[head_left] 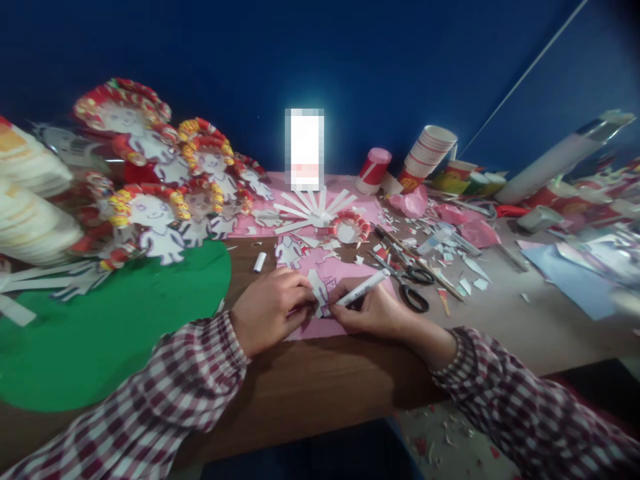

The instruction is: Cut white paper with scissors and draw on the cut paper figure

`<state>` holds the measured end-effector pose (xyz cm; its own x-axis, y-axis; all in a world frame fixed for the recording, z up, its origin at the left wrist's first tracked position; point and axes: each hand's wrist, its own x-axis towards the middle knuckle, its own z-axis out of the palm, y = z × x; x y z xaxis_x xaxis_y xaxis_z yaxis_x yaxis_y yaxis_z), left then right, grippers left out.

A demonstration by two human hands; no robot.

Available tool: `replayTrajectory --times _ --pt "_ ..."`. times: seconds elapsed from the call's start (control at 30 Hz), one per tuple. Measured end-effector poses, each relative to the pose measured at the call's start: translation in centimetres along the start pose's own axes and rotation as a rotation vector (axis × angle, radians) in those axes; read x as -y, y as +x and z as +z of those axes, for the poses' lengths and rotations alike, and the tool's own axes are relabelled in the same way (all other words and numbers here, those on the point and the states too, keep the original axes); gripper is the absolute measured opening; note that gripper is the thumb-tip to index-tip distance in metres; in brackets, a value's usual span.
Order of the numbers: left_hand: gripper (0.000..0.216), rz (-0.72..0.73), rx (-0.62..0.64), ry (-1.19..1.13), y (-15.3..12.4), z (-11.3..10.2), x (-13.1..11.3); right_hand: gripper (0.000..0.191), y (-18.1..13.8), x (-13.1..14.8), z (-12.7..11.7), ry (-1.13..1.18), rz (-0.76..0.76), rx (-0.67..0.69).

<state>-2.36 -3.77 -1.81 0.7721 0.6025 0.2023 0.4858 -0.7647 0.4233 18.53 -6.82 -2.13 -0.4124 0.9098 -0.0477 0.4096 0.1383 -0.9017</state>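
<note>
My right hand (377, 310) grips a white marker (367, 285), its tip down at the edge of a small white paper cutout (318, 292). With bent fingers, my left hand (273, 307) holds that cutout from the left against a pink paper sheet (307, 329). Dark outline shows along the cutout's side; its lower part is partly hidden by my fingers. A similar paper body (289, 253) with drawn lines lies just beyond my left hand. To its left rests a white marker cap (259, 262).
Black-handled scissors (414, 299) and a thin brush (425, 260) lie right of my right hand among paper scraps. Paper dolls with ringed hair (155, 217) stand on a green board (125, 333) at left. Stacked paper cups (429, 153) are at the back right.
</note>
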Motion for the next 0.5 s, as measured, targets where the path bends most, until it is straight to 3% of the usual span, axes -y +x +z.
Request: replayTrajectory --times 0.2,0.37,0.5 --pt "0.018 0.001 0.006 0.001 -0.05 0.06 0.11 0.006 0.02 0.15 -0.02 0.044 0.034 0.005" --pt "0.019 0.012 0.007 0.017 -0.02 0.04 0.08 0.006 0.30 0.57 -0.16 0.074 0.014 -0.112" --pt "0.017 0.015 0.005 0.030 -0.02 0.05 0.08 0.005 0.15 0.96 0.01 -0.036 -0.060 -0.186"
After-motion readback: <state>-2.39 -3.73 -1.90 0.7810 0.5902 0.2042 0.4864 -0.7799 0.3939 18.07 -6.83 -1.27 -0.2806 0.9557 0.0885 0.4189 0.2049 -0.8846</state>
